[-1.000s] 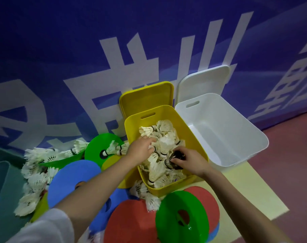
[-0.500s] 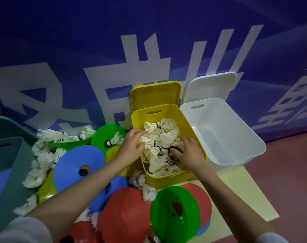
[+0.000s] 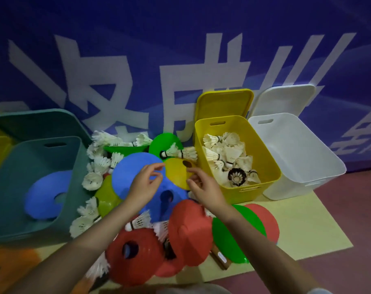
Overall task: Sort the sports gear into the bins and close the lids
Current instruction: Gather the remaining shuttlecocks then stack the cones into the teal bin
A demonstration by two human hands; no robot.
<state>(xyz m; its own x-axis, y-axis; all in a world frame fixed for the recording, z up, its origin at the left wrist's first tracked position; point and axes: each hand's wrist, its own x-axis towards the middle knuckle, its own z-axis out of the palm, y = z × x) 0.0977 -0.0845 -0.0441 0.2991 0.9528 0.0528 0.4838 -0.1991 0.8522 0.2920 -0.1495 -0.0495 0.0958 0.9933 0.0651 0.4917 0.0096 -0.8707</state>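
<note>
Both hands out over the pile of discs just left of the yellow bin (image 3: 263,166). Left hand (image 3: 145,185) hovering above the blue disc (image 3: 133,172), fingers loosely spread, grip open, holding nothing. Right hand (image 3: 203,187) over the yellow disc (image 3: 176,172), fingertips at its edge, fingers relaxed; hard to tell whether touching or just above. Yellow bin packed with white shuttlecocks (image 3: 225,153), lid (image 3: 223,103) propped up behind against the blue wall (image 3: 116,49). White bin (image 3: 297,153) touching the yellow bin's right side, lid (image 3: 284,98) also standing open behind. Far left of the yellow bin, teal bin (image 3: 8,200) with one blue disc inside (image 3: 46,196). More shuttlecocks (image 3: 95,164) scattered between teal bin and disc pile. Red discs (image 3: 188,230) and a green disc (image 3: 229,240) nearer the camera, below the yellow bin, on a pale yellow mat (image 3: 303,225).
</note>
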